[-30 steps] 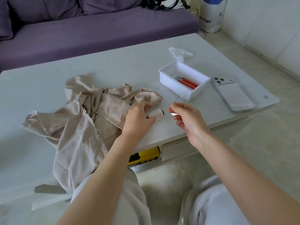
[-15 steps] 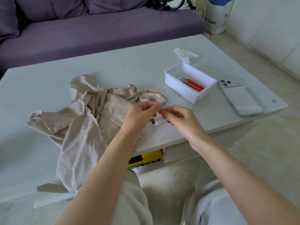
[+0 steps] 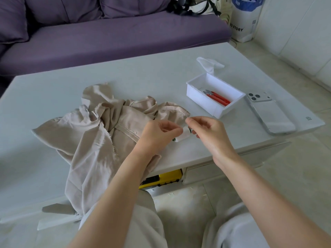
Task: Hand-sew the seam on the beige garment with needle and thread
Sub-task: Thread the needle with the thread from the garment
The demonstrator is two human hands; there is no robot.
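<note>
The beige garment (image 3: pixel 100 133) lies crumpled on the tabletop (image 3: pixel 143 77), draping over its near edge. Beside it the left hand (image 3: pixel 157 135) pinches the white thread spool (image 3: pixel 184 135); the right hand (image 3: pixel 211 135) has thumb and forefinger pinched together, on what cannot be told

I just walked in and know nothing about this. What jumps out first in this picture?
A left hand and right hand hover close together, fingers curled, at a small white spool near the table's front edge. Left of them a crumpled beige garment sprawls across the table and hangs over its edge. Farther right, red snips lie in an open white box, beside a phone.
</note>
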